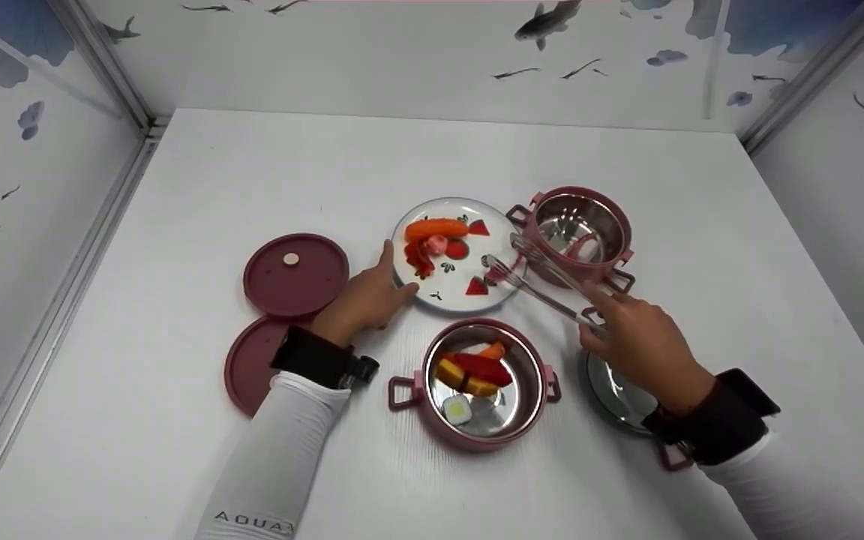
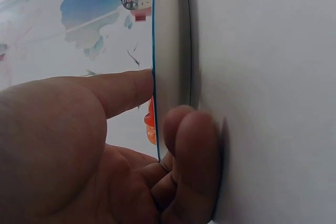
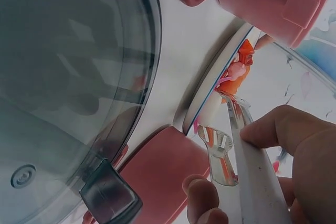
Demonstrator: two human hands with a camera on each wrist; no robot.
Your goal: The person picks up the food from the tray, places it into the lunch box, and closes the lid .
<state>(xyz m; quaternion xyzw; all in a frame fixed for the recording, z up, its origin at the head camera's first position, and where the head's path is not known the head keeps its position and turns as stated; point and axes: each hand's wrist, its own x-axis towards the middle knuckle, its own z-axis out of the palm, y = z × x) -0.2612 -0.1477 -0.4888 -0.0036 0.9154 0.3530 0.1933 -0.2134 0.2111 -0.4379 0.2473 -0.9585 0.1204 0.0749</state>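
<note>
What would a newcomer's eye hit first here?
Probably the orange and red food on the left half of the white plate, mid-table, with the left hand holding the plate's left edge. Next, the metal tongs in the right hand, tips at the plate's right side. Then the pink pot on the near side of the plate, yellow and red pieces inside.

The left sleeve (image 1: 274, 457) reads "AQUA", its last letter unclear
</note>
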